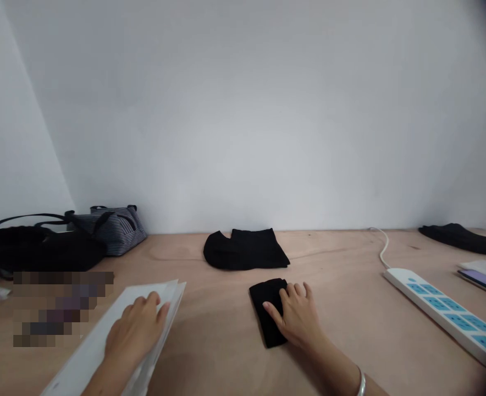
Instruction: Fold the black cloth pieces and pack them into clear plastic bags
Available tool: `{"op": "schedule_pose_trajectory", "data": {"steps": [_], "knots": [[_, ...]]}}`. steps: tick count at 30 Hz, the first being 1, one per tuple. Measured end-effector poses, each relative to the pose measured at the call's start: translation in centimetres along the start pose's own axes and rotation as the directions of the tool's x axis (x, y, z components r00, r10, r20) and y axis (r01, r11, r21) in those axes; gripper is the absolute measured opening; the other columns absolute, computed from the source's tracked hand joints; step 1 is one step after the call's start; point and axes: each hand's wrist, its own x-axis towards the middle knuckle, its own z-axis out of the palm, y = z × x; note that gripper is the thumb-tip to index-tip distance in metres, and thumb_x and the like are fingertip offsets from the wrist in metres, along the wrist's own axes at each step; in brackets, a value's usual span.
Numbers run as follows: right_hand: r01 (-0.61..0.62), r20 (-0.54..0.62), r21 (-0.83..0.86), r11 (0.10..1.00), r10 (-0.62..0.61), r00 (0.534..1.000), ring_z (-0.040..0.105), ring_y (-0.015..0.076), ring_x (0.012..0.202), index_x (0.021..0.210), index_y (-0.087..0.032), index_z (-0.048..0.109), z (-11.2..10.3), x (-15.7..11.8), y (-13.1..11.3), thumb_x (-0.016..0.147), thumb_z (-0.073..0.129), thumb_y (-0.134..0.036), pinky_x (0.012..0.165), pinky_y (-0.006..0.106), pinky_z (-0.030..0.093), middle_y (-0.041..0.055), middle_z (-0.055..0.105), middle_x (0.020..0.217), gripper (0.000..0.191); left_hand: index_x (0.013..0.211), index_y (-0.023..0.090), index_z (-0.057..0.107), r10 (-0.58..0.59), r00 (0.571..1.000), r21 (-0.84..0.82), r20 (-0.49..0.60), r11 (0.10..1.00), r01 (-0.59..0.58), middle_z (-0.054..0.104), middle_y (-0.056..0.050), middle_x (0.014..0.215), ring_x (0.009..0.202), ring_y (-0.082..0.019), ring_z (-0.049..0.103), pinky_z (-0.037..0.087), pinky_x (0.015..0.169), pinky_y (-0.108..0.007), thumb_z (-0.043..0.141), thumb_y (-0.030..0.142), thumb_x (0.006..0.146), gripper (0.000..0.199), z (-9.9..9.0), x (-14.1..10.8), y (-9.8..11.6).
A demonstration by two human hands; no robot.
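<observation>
Table (333, 308) carries white papers (87, 346); our left hand (134, 330) curves on them, but we cannot tell if it pinches. Our right hand (296, 316) lies open on soft, light folded cloth (264, 313), best taken by its edge.

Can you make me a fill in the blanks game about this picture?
1. The left hand rests on white sheets of paper, and the right hand lies on a folded ____ cloth.
2. A silver bangle is on the ____ wrist.
3. The white power strip has ____ sockets.

The missing words: black, right, blue.
</observation>
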Motion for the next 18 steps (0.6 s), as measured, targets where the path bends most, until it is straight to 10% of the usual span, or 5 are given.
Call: {"op": "schedule_pose_trajectory", "data": {"steps": [4, 8, 13, 18], "knots": [[0.257, 0.165, 0.26, 0.931, -0.305, 0.938, 0.034, 0.0298, 0.118, 0.12, -0.022, 0.05, -0.8, 0.1, 0.9, 0.073, 0.046, -0.064, 0.102, 0.052, 0.006, 0.0107, 0.049, 0.121, 0.063, 0.076, 0.017, 0.055, -0.003, 0.994, 0.001, 0.114, 1.0, 0.003, 0.057, -0.011, 0.081, 0.076, -0.027, 0.058, 0.042, 0.061, -0.036, 0.026, 0.031, 0.085, 0.033, 0.6, 0.5, -2.0], [0.282, 0.346, 0.398, 0.873, -0.427, 0.835, 0.021, 0.0336, 0.127, 0.135, -0.025, 0.029, -1.0, 0.2, 1.8, 0.06, 0.057, -0.067, 0.1, 0.057, 0.001, 0.0126, 0.032, 0.137, 0.09, 0.072, 0.016, 0.057, 0.047, 0.999, 0.125, 0.003, 0.991, -0.047, 0.057, -0.013, 0.083, 0.086, -0.03, 0.055, 0.041, 0.067, -0.039, 0.027, 0.023, 0.083, 0.033, -1.8, 0.8, -1.1], [0.293, 0.405, 0.409, 0.864, -0.46, 0.79, 0.016, 0.0309, 0.129, 0.138, -0.027, 0.018, -0.7, 0.2, 2.2, 0.066, 0.057, -0.059, 0.101, 0.056, 0.001, 0.011, 0.022, 0.142, 0.088, 0.071, 0.014, 0.061, 0.248, 0.957, 0.249, -0.149, 0.946, -0.207, 0.057, -0.013, 0.08, 0.084, -0.03, 0.052, 0.038, 0.072, -0.041, 0.032, 0.021, 0.081, 0.031, -5.8, -0.1, 3.8], [0.255, 0.359, 0.321, 0.912, -0.367, 0.858, 0.015, 0.0282, 0.13, 0.137, -0.029, 0.019, 0.5, -0.2, 1.4, 0.079, 0.047, -0.053, 0.1, 0.057, 0.001, 0.0088, 0.024, 0.142, 0.068, 0.07, 0.016, 0.061, 0.444, 0.889, -0.033, -0.109, 0.893, -0.45, 0.056, -0.01, 0.084, 0.087, -0.027, 0.05, 0.039, 0.073, -0.037, 0.036, 0.019, 0.08, 0.027, -2.1, -1.6, 11.1]]}}
